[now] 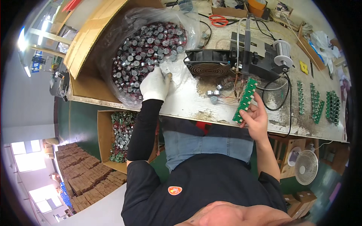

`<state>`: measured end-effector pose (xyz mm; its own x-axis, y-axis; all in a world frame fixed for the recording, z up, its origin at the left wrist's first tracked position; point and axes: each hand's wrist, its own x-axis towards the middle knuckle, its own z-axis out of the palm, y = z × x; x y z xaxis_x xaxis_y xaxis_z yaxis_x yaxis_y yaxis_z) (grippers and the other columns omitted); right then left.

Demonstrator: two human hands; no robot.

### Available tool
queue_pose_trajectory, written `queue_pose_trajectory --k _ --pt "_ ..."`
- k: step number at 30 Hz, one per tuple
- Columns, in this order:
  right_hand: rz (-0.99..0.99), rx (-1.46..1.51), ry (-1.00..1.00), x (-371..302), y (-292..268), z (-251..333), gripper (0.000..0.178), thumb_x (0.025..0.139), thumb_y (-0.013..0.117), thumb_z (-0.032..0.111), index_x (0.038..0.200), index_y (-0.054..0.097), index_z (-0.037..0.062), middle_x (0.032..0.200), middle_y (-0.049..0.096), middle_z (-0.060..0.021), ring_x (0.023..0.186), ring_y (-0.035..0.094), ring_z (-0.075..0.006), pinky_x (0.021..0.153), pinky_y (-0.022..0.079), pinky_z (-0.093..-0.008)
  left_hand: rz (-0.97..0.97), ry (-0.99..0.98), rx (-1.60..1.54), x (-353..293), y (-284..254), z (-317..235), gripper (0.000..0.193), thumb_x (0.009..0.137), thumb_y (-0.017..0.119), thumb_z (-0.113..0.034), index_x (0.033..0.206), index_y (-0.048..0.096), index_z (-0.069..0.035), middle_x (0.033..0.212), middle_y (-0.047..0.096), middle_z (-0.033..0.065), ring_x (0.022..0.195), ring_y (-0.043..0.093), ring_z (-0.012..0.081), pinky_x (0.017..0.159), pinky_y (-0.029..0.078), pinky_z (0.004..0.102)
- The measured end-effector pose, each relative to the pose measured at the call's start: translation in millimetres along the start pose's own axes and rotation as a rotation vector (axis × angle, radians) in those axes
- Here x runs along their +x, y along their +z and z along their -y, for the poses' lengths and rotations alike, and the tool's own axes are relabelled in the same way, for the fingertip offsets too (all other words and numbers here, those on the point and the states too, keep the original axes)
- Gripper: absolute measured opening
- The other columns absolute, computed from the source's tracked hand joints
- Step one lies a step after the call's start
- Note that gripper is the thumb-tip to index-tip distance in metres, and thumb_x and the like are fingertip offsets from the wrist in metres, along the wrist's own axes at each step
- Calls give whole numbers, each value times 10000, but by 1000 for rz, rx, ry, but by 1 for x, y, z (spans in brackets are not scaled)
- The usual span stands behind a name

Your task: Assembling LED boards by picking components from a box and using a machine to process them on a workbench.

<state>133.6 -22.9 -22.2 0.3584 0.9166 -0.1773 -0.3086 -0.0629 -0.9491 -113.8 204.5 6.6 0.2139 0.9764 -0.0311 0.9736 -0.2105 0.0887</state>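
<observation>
My left hand point(154, 86), in a white glove with a black sleeve, rests at the near edge of a clear plastic bag point(106, 51). Its fingers look curled in beside a pile of small round silver motors point(151, 43) with red wires; whatever they hold is hidden. Bare and raised over the table's front edge, my right hand point(257, 119) pinches a long green circuit board point(247, 98) by its lower end, tilted. A few loose motors point(214, 92) lie on the worktable between my hands.
Behind the loose motors stand a black fan point(208, 63) and a dark soldering machine point(256, 56) with a wire spool point(283, 52). More green boards point(316, 103) lie at right. A cardboard box point(105, 141) of wired parts sits below the table. Red scissors point(218, 20) lie farther back.
</observation>
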Motion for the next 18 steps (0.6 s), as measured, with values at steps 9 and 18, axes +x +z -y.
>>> queue_pose_trajectory --k 9,18 --pt "6 -24 -25 0 -3 -3 713 859 591 -39 1453 201 8 972 634 -153 601 616 -114 451 495 -213 -187 36 -348 -50 17 -9 189 782 657 -185 830 564 -28 791 641 195 732 636 363 668 499 421" --pt "-6 -18 10 0 -1 2 727 864 603 -33 1462 192 18 893 614 -120 605 609 -115 463 475 -218 -180 -128 -1283 -68 29 -13 188 797 676 -37 901 531 20 717 584 49 491 487 69 456 373 198"
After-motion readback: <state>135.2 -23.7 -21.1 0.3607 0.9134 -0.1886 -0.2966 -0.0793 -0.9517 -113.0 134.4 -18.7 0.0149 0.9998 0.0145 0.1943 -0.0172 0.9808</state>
